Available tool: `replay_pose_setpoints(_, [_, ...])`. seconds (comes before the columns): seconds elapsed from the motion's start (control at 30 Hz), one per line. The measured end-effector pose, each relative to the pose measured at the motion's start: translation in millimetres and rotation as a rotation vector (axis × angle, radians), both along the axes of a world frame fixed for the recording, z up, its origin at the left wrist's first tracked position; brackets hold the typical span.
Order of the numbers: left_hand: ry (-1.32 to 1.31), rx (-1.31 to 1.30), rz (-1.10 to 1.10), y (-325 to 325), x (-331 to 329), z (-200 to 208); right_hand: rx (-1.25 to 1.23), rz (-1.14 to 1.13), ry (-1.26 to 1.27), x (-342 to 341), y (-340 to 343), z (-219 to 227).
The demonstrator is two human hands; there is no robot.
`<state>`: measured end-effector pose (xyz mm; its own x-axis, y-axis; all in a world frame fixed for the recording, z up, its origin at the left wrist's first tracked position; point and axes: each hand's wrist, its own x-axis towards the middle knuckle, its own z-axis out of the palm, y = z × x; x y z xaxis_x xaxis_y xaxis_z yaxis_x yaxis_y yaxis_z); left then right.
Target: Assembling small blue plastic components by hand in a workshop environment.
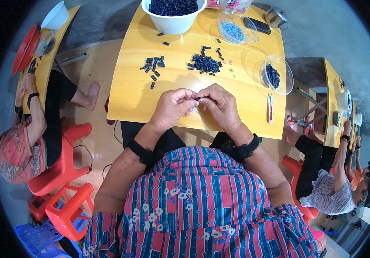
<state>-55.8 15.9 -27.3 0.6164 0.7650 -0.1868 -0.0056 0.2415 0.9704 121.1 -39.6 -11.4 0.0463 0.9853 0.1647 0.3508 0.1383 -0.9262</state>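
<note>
Over the near edge of the yellow table (142,107), my left hand (174,108) and my right hand (220,105) meet in a pinch. Between their fingertips is a small black piece (198,99), mostly covered by the fingers. Just beyond the hands lies a heap of short black cylindrical pieces (206,63). A smaller loose group of the same pieces (154,64) is spread to its left. On the right, a clear round tub (289,81) holds more black pieces. Small snips (270,109) with a reddish handle lie near that tub.
At the far edge stands a white basin (174,26) full of black pieces. Beside it are a clear bowl of tiny bluish parts (232,32), a black phone (258,26) and a metal mug (276,18). Other people sit at tables left and right, near red stools (68,210).
</note>
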Motion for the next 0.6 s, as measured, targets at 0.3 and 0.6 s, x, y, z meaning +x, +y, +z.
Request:
replay_pose_setpoints(0.3, [0.097, 0.097, 0.021, -6, 5, -1, -0.044, -0.277, -0.254, 33, 6, 5])
replay_pose_setpoints(0.6, [0.08, 0.131, 0.036, -7, 5, 0, -0.012, -0.502, -0.542, 67, 19, 0])
